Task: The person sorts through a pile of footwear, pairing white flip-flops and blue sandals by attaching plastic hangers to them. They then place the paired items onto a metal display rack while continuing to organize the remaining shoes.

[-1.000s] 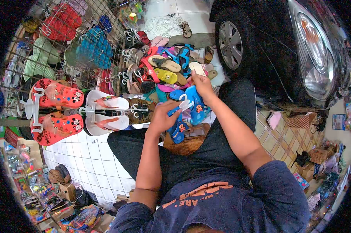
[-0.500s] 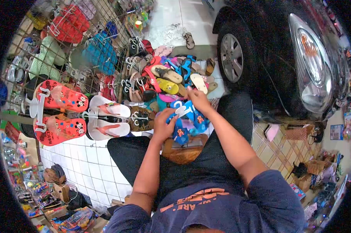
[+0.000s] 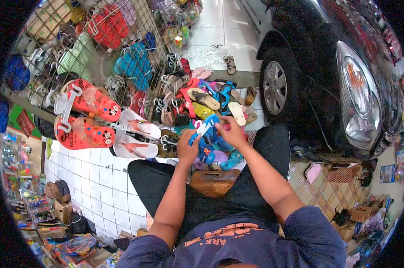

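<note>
A pair of blue sandals [image 3: 213, 120] with a white plastic hanger [image 3: 204, 130] clipped to it is held up between my two hands, above my lap. My left hand [image 3: 188, 146] is closed on the left side of the pair, by the hanger. My right hand [image 3: 231, 134] pinches the right side, its fingers bent round the edge. Below them lie more blue sandals [image 3: 231, 160], partly covered by my hands. Just beyond is a heap of mixed footwear, with a yellow sandal [image 3: 203, 111] and a cream sandal [image 3: 237, 113] on it.
A wooden piece [image 3: 215, 182] lies between my legs. Red sandals [image 3: 86, 132] and white flip-flops [image 3: 137, 148] hang in a row at the left, below a wire grid [image 3: 155, 27]. The black car's wheel [image 3: 275, 86] stands close on the right.
The blue sandals with the hanger have been tilted up between my hands. My right hand has come lower and closed on their right side. The view has shifted slightly.
</note>
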`<action>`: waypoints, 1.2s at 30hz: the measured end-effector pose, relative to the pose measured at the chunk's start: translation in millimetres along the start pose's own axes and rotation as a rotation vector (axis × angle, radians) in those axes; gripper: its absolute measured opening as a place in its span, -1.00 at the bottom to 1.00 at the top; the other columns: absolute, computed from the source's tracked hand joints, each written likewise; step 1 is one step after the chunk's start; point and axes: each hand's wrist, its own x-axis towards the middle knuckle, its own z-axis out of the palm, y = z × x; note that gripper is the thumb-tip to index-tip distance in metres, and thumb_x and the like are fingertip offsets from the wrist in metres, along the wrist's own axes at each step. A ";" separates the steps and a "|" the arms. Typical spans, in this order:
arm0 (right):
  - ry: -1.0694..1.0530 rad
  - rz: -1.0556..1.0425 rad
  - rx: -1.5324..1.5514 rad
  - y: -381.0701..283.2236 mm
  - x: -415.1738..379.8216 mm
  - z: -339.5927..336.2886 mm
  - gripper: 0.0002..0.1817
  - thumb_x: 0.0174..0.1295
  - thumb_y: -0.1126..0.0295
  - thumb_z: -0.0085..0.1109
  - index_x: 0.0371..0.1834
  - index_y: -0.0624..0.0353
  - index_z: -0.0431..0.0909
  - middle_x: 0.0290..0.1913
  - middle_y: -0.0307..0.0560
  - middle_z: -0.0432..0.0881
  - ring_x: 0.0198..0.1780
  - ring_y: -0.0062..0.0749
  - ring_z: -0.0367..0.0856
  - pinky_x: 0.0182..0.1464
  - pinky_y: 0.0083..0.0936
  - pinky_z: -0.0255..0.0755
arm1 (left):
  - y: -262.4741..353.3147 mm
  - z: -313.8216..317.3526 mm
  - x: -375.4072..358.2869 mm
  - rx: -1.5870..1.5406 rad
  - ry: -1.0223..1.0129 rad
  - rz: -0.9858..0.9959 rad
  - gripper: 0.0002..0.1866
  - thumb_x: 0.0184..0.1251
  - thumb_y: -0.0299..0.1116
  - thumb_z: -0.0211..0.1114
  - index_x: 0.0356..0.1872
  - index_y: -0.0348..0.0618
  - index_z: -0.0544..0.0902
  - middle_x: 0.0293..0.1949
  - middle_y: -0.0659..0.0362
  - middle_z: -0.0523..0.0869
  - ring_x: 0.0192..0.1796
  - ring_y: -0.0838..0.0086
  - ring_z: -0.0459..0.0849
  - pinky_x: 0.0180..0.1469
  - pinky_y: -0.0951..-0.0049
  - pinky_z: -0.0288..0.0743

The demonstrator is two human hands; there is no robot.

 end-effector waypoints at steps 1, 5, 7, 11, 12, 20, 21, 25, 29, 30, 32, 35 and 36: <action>0.040 -0.051 0.003 -1.6 -2.0 2.1 -0.51 0.11 0.10 0.33 -0.04 0.25 0.50 -0.12 0.05 0.57 -0.08 -0.20 0.56 0.00 -0.37 0.42 | 2.2 -1.3 -0.4 -0.010 0.004 0.006 -0.77 0.16 -0.44 0.31 -0.14 -0.17 0.64 -0.17 0.06 0.66 -0.10 0.17 0.65 -0.03 0.35 0.47; 0.114 -0.097 -0.031 -7.1 -5.0 8.9 -0.52 0.06 0.14 0.38 -0.12 0.27 0.48 -0.19 0.02 0.52 -0.14 -0.22 0.52 -0.06 -0.37 0.41 | 6.4 -3.4 -1.9 0.003 0.004 0.028 -0.77 0.16 -0.45 0.31 -0.14 -0.17 0.64 -0.17 0.06 0.66 -0.09 0.17 0.64 -0.03 0.35 0.47; 0.174 -0.182 -0.096 -14.7 -8.9 9.9 -0.50 0.04 0.14 0.38 -0.11 0.29 0.48 -0.16 0.08 0.49 -0.12 -0.10 0.51 -0.07 -0.30 0.41 | 6.6 -2.7 -2.8 -0.019 -0.010 0.034 -0.78 0.15 -0.45 0.30 -0.15 -0.15 0.64 -0.18 0.08 0.66 -0.09 0.16 0.64 -0.04 0.34 0.48; 0.045 -0.378 -0.269 -32.1 -17.1 7.3 -0.49 0.05 0.24 0.36 0.05 0.23 0.48 0.07 0.17 0.45 0.03 0.10 0.50 0.07 -0.23 0.39 | 4.2 -1.0 -6.9 0.026 -0.091 0.013 -0.78 0.14 -0.43 0.31 -0.16 -0.09 0.63 -0.17 0.10 0.65 -0.10 0.15 0.64 -0.07 0.33 0.48; 0.044 -0.379 -0.268 -26.6 -19.5 11.5 -0.49 0.05 0.24 0.36 0.05 0.23 0.48 0.07 0.17 0.45 0.03 0.10 0.50 0.07 -0.23 0.39 | 3.3 0.5 -9.2 0.026 -0.090 0.012 -0.78 0.14 -0.43 0.31 -0.16 -0.09 0.63 -0.17 0.10 0.65 -0.10 0.15 0.64 -0.07 0.33 0.48; -0.014 -0.202 -0.113 -18.2 -19.2 24.4 -0.75 0.14 0.31 0.27 -0.19 0.24 0.62 0.04 0.20 0.52 0.13 0.07 0.48 0.14 -0.24 0.36 | -1.6 5.9 -11.2 0.042 -0.123 0.037 -0.74 0.14 -0.38 0.33 -0.11 -0.07 0.63 -0.16 0.11 0.65 -0.10 0.16 0.64 -0.08 0.31 0.51; 0.013 -0.162 -0.125 -19.1 -20.7 25.6 -0.75 0.13 0.32 0.26 -0.19 0.24 0.61 0.05 0.21 0.51 0.13 0.08 0.48 0.14 -0.24 0.36 | -1.7 6.5 -11.3 0.020 -0.128 0.060 -0.68 0.13 -0.36 0.34 -0.05 -0.07 0.62 -0.15 0.10 0.65 -0.09 0.16 0.64 -0.08 0.31 0.51; 0.058 -0.126 -0.114 -22.2 -19.6 28.4 -0.78 0.13 0.37 0.21 -0.23 0.28 0.62 0.07 0.27 0.50 0.14 0.12 0.47 0.14 -0.23 0.36 | -9.1 6.2 -9.1 0.078 -0.188 0.088 -0.48 0.08 -0.27 0.41 0.13 -0.06 0.56 -0.11 0.08 0.66 -0.10 0.13 0.64 -0.08 0.30 0.52; 0.110 -0.196 -0.139 -25.8 -20.8 30.9 -0.82 0.14 0.42 0.16 -0.27 0.31 0.61 0.10 0.27 0.47 0.15 0.13 0.45 0.14 -0.22 0.35 | -7.4 5.3 -6.6 0.082 -0.298 0.100 -0.38 0.02 -0.23 0.44 0.19 -0.03 0.51 -0.11 0.06 0.65 -0.13 0.11 0.65 -0.09 0.26 0.52; 0.121 -0.225 -0.131 -25.4 -24.0 31.3 -0.82 0.14 0.44 0.15 -0.26 0.32 0.60 0.11 0.26 0.47 0.15 0.13 0.45 0.14 -0.22 0.34 | -5.6 4.3 -8.6 0.100 -0.341 0.099 -0.35 0.01 -0.23 0.45 0.22 -0.03 0.49 -0.10 0.05 0.64 -0.12 0.11 0.65 -0.09 0.25 0.52; 0.127 -0.235 -0.138 -25.2 -19.4 33.0 -0.82 0.13 0.45 0.15 -0.26 0.32 0.59 0.11 0.24 0.46 0.12 0.12 0.46 0.13 -0.23 0.34 | -1.5 2.8 -5.6 0.103 -0.353 0.099 -0.31 0.00 -0.24 0.45 0.25 -0.01 0.45 -0.08 0.04 0.62 -0.10 0.10 0.64 -0.08 0.24 0.51; 0.143 -0.267 -0.124 -26.5 -21.7 32.6 -0.83 0.13 0.47 0.15 -0.25 0.33 0.58 0.11 0.20 0.45 0.07 0.08 0.48 0.11 -0.26 0.35 | 3.8 -1.3 -8.3 0.060 -0.399 0.058 -0.24 -0.02 -0.30 0.45 0.31 -0.04 0.37 -0.02 0.00 0.56 0.00 0.08 0.58 0.01 0.23 0.46; 0.164 -0.308 -0.100 -27.6 -19.6 31.4 -0.83 0.13 0.47 0.15 -0.25 0.33 0.57 0.10 0.18 0.44 0.05 0.06 0.49 0.10 -0.27 0.36 | 3.5 -1.3 -6.8 0.017 -0.424 0.033 -0.21 -0.03 -0.35 0.44 0.33 -0.08 0.33 0.02 -0.02 0.52 0.07 0.07 0.53 0.10 0.24 0.41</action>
